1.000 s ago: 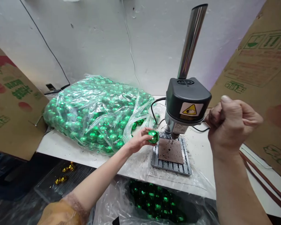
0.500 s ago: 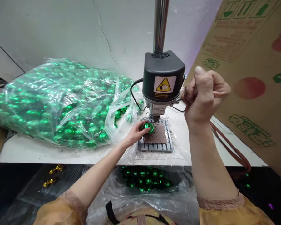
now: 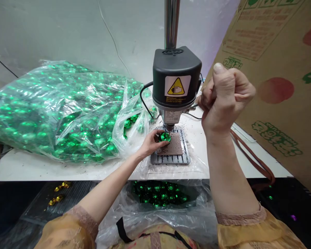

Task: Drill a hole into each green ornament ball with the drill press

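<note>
Pinched in the fingers of my left hand (image 3: 152,142) is a shiny green faceted ball (image 3: 165,137), held just under the chuck of a black bench drill press (image 3: 176,77). Below the ball lies a brown board (image 3: 174,147) on the slotted metal base plate (image 3: 171,159), speckled with dark shavings. My right hand (image 3: 226,97) is closed in a fist around the drill's feed handle (image 3: 194,106), most of which the fingers hide. Whether the drill bit touches the ball I cannot tell.
A large clear bag of green balls (image 3: 67,114) fills the table's left side. An open bag of green balls (image 3: 160,193) sits below the front edge. On the right stand a cardboard box (image 3: 272,69) and a brown strap (image 3: 256,160). Gold pieces (image 3: 56,200) lie lower left.
My left hand has brought the green ball slightly up and closer under the chuck, its grip shifted. My right fist stays on the handle. The whole view has shifted a little.
</note>
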Tool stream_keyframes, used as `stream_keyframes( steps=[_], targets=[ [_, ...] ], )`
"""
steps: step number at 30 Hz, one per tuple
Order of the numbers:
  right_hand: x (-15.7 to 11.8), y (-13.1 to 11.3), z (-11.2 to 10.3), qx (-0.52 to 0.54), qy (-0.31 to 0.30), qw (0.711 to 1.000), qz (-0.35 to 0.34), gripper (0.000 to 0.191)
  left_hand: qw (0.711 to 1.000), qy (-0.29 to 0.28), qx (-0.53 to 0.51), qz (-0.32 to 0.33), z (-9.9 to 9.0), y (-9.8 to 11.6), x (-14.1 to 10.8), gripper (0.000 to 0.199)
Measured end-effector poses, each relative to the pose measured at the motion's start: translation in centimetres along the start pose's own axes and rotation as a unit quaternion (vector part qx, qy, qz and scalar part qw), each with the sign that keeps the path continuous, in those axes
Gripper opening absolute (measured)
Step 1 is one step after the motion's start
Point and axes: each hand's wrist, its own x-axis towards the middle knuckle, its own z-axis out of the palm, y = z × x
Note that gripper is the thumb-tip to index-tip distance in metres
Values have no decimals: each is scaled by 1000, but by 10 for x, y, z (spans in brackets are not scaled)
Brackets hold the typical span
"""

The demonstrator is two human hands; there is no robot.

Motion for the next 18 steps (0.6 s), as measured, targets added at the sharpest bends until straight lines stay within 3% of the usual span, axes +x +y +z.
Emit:
stream_keyframes(
  steps=[7, 13, 18],
  targets=[
    [-1, 0, 0, -3, 3, 1000, -9, 55, 995, 19, 64, 81, 14, -12, -1, 53],
    [-2, -4, 2, 4, 4, 1000, 2, 55, 997, 33, 3, 70, 33, -26, -12, 60],
    [-5, -8, 1, 3, 16, 1000, 13, 54, 997, 25, -11, 71, 34, -30, -15, 60]
  ],
)
